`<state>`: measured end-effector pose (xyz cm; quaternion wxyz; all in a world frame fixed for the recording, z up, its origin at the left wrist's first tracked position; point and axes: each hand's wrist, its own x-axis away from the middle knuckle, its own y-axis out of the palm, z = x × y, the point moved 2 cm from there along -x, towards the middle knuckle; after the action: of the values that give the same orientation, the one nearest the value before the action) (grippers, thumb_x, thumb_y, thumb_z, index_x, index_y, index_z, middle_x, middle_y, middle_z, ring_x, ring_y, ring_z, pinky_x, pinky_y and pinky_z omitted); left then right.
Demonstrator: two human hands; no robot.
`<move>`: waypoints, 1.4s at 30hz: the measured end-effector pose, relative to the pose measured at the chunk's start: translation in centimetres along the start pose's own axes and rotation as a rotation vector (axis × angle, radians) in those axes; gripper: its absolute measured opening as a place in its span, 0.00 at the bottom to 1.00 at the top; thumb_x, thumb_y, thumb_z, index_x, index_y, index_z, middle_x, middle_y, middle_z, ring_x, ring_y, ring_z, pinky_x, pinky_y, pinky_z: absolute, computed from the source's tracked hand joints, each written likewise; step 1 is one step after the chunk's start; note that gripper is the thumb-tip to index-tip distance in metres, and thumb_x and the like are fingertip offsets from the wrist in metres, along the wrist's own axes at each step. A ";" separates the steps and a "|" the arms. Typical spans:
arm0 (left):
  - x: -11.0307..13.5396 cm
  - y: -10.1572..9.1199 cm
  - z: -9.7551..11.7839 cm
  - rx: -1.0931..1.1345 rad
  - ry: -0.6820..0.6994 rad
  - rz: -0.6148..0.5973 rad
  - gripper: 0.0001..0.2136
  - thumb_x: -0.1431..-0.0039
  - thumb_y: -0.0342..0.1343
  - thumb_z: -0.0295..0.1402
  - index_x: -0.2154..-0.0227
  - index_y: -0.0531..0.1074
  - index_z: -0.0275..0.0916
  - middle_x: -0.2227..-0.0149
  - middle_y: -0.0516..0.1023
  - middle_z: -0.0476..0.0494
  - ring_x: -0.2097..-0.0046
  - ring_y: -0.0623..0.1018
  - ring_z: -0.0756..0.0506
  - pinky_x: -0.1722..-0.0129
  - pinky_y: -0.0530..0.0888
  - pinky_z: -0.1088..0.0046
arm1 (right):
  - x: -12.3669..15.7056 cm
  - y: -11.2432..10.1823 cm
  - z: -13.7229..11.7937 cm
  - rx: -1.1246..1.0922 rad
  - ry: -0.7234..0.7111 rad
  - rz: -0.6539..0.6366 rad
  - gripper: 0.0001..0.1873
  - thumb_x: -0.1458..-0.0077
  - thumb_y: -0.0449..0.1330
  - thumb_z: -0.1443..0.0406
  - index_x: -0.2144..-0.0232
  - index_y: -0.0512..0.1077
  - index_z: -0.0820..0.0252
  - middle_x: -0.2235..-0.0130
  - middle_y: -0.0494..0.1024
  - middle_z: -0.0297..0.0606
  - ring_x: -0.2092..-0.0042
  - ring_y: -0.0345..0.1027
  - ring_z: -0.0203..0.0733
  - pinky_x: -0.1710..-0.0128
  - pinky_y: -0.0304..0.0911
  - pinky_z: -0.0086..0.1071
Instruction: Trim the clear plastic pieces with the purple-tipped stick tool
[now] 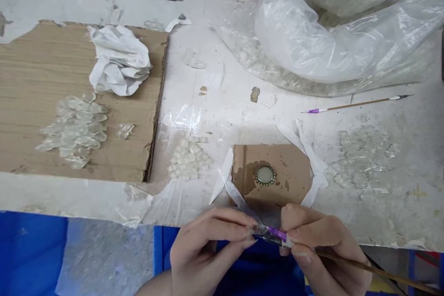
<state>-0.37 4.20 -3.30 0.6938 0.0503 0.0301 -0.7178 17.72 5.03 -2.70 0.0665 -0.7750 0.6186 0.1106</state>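
Observation:
My right hand (322, 240) is closed round a thin wooden-handled tool (276, 233) with a purple and white wrapped end. Its handle runs back to the lower right. My left hand (215, 240) pinches a small clear piece (260, 229) between thumb and fingertips, right at the tool's tip. The piece is partly hidden, so its exact shape is unclear. Just beyond both hands lies a brown cardboard piece (298, 162) with white tape at its corners. A bottle cap (265, 175), toothed edge up and pale inside, rests on it amid wet-looking stains.
Small whitish pieces (189, 159) are heaped left of the cap, and clear flat pieces (369, 157) spread to the right. A larger cardboard sheet (34, 78) carries a crumpled white cloth (120, 60) and clear pieces (79, 125). Behind lie another thin tool (360, 103) and a plastic bag (312, 46).

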 end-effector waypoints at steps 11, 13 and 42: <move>0.1 0.1 0.0 0.090 -0.045 0.002 0.13 0.44 0.72 0.15 0.63 0.86 0.40 0.65 0.93 0.47 0.66 0.91 0.46 0.63 0.87 0.82 | 0.9 -1.1 0.6 0.229 -0.081 0.169 0.12 0.31 0.58 0.74 0.52 0.75 0.56 0.71 0.76 0.36 0.74 0.71 0.41 0.77 0.70 0.33; 0.2 0.2 -0.1 0.110 -0.061 0.009 0.12 0.43 0.72 0.16 0.61 0.87 0.41 0.65 0.93 0.48 0.66 0.91 0.47 0.62 0.87 0.82 | 0.6 -1.3 0.9 0.412 -0.088 0.173 0.14 0.35 0.60 0.78 0.54 0.75 0.57 0.68 0.79 0.38 0.71 0.75 0.42 0.73 0.74 0.34; 0.2 0.2 -0.1 -0.023 0.029 -0.006 0.08 0.41 0.72 0.19 0.65 0.84 0.37 0.65 0.92 0.45 0.66 0.91 0.47 0.62 0.87 0.83 | 0.5 -0.3 0.3 0.010 -0.019 0.025 0.08 0.26 0.55 0.68 0.51 0.73 0.55 0.73 0.70 0.31 0.76 0.64 0.37 0.80 0.63 0.28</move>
<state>-0.20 3.96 -3.39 0.6916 0.0527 0.0486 -0.7187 18.08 4.71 -3.08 0.0746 -0.7658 0.6283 0.1156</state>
